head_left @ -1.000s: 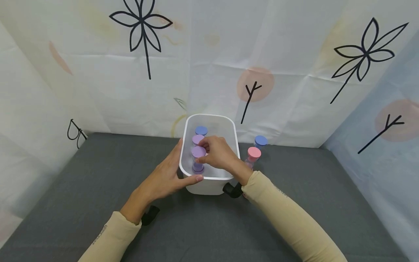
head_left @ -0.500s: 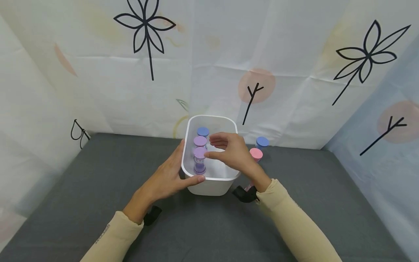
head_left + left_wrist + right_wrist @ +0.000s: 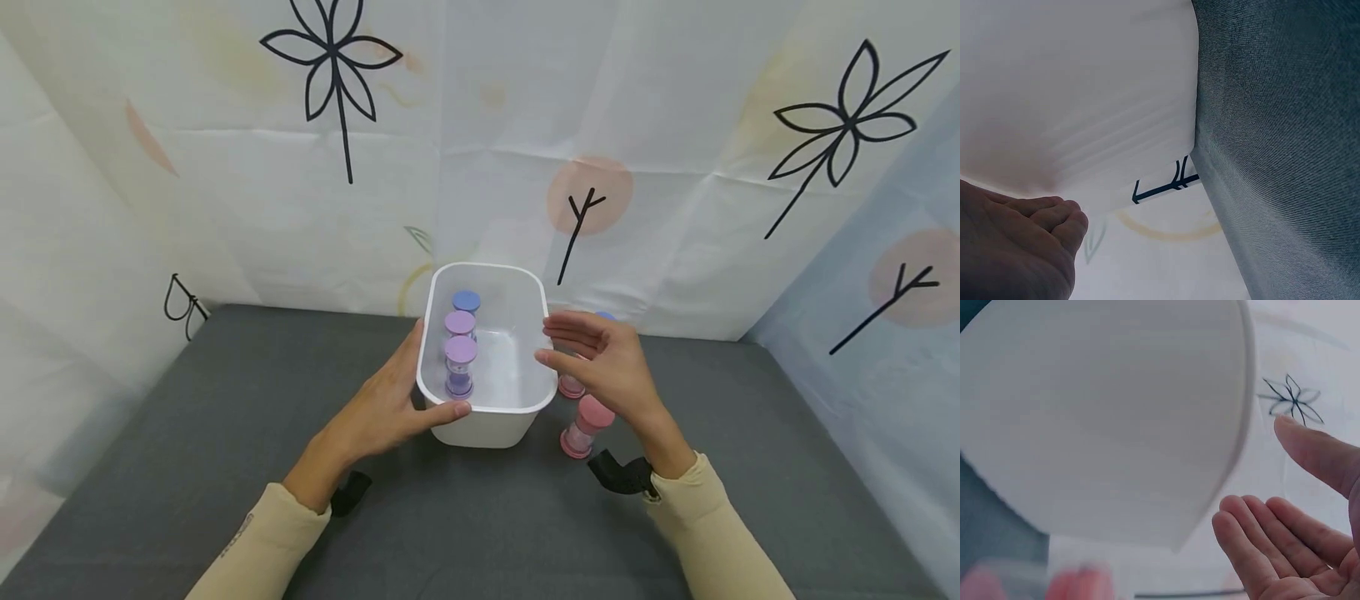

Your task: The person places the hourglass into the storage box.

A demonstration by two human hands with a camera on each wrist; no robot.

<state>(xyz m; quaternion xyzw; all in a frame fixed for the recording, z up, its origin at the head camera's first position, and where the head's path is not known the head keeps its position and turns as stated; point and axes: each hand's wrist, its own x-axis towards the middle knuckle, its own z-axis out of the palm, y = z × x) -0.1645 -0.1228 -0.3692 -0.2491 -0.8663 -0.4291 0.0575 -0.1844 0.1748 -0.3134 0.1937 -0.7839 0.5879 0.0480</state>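
My left hand (image 3: pixel 382 400) lies against the white plastic bin (image 3: pixel 480 429), fingers extended along its left outer wall and thumb reaching over the front rim. Inside, a row of capped sand timers stands along the left wall: a blue one (image 3: pixel 466 301) at the back, a purple one (image 3: pixel 460 322) in the middle and another purple one (image 3: pixel 461 367) in front. My right hand (image 3: pixel 611 367) hovers just beyond the bin's right rim with nothing in its fingers. Below it, a pink sand timer (image 3: pixel 587 425) stands on the dark cloth.
Another pink sand timer (image 3: pixel 572 385) stands beside the bin, partly hidden by the right hand. Behind that hand, a blue cap (image 3: pixel 606 316) barely shows. The dark grey cloth (image 3: pixel 480 525) meets a patterned white curtain (image 3: pixel 480 183) close behind the bin.
My right hand has let go of a purple sand timer in the bin and moved right, out past the rim. My left hand has stayed at the bin.
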